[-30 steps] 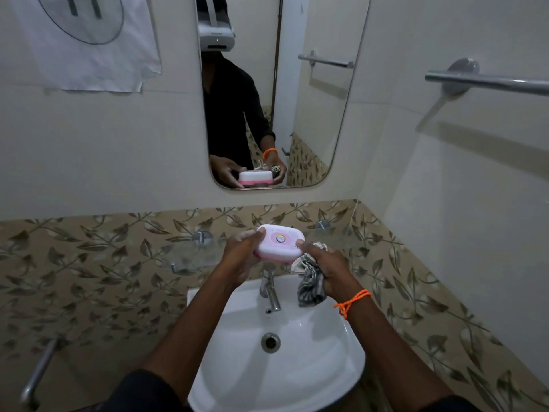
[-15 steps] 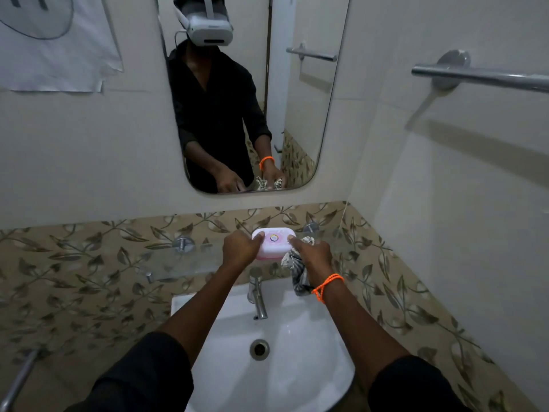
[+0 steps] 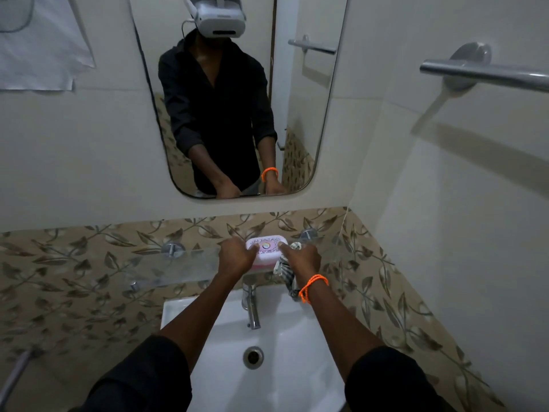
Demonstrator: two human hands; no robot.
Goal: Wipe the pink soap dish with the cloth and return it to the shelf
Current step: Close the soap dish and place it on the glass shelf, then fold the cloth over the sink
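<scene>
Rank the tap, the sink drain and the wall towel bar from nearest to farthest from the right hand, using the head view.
From the right hand:
1. Tap: just below and to the left of the hand, over the sink.
2. Drain: lower still, in the middle of the basin.
3. Towel bar: high on the right wall, well above.

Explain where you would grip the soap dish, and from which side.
Grip the soap dish by its two short ends, one hand from each side, as the left hand and right hand do. It is a rounded oblong lying flat, so the ends leave the lid clear.
</scene>
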